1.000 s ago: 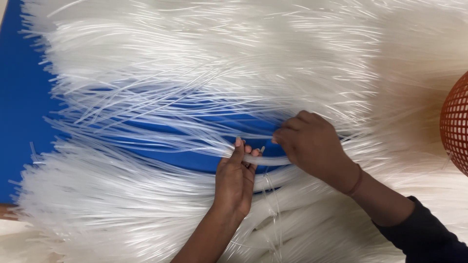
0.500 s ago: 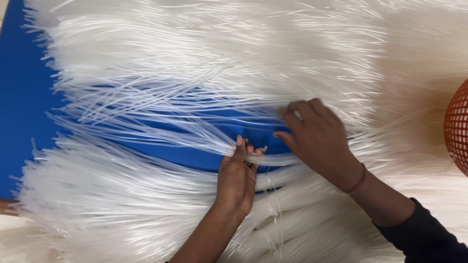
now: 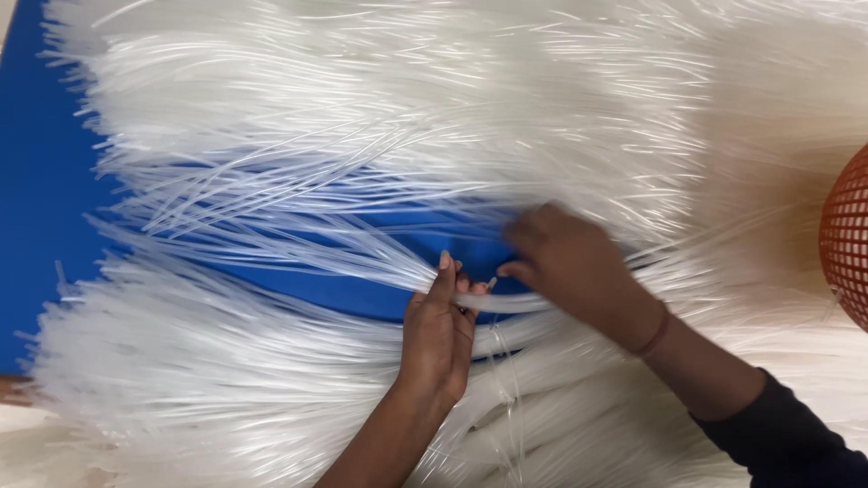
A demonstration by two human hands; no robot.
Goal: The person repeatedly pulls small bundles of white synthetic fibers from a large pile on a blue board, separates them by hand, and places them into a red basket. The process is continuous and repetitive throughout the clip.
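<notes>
Two hands work the clear plastic tubes (image 3: 380,108) heaped on the blue sheet (image 3: 45,181): my left hand (image 3: 438,339) grips a small gathered bunch, my right hand (image 3: 570,267) pinches loose strands beside it, and most of the pile lies unsorted.

Right hand (image 3: 574,267) lowered from the upper strands, closer to left hand (image 3: 438,330)

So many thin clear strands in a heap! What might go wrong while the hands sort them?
The left hand pinches a small bunch of translucent strands; a few might slip free. The right hand reaches into the crossing pile, so strands might tangle or drag neighbours across the blue surface.
</notes>
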